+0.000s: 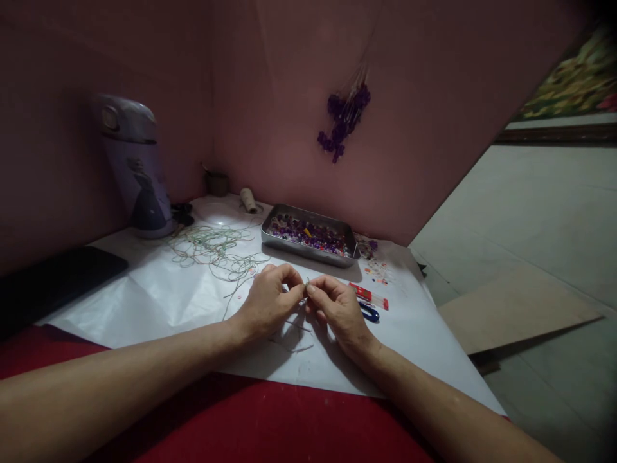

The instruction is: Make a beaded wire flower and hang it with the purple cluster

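My left hand (270, 297) and my right hand (337, 307) meet over a white sheet (159, 296), fingertips pinched together on a thin pale thread (304, 287). Loose ends of that thread trail under my hands onto the sheet. A tangle of the same pale thread (212, 247) lies behind my left hand. A metal tray (308, 252) of purple and mixed beads sits just beyond my hands. What exactly is between the fingertips besides thread is too small to make out.
A red tube (369, 296) and blue-handled scissors (369, 312) lie right of my right hand. Scattered beads (376, 267), a thread spool (249, 200), a small cup (218, 183), a lilac flask (137, 170) and a dark flat object (53, 280) surround the sheet. Purple beads (343, 119) hang on the pink wall.
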Demonstrator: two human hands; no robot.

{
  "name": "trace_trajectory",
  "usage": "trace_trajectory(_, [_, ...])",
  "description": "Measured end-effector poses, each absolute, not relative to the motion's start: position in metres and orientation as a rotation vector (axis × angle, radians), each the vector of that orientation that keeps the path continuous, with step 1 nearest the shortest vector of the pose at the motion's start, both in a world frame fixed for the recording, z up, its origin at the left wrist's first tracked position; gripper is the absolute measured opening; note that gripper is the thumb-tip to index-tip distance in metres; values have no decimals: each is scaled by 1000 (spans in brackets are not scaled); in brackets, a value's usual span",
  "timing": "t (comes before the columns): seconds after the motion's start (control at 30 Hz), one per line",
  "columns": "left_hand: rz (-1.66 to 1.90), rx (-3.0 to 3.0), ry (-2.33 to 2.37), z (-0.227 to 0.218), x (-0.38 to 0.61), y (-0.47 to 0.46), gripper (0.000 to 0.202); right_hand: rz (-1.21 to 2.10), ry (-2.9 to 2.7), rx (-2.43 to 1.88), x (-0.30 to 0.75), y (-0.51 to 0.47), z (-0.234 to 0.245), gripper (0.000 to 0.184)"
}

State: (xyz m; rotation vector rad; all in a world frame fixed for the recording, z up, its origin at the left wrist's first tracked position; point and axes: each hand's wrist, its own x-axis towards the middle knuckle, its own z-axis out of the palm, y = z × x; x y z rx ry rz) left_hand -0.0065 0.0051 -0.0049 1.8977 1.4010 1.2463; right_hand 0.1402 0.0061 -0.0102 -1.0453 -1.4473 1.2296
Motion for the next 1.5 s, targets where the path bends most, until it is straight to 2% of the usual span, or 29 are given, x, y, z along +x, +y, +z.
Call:
trace_trajectory(0.4, [1247,1717,1316,-1,-6,4,12,1234,-1481,-1024,140,9,-12,18])
trace_trajectory(0.9, [1249,1846,1334,-1,-5,3,15,1181,-1557,-1042,141,9,-12,18])
trace_trajectory(1.13, [1218,1646,1239,-2,-6,6,16,1215,-1465,-1040,141,9,-13,17])
trace_trajectory(1.3, [1200,1722,1277,-3,-6,6,11,1215,-1446,-1024,140,9,-13,18])
trace_trajectory(1.5, [1232,1874,1368,-4,-6,6,14,1195,-1453,-1047,140,8,-12,18])
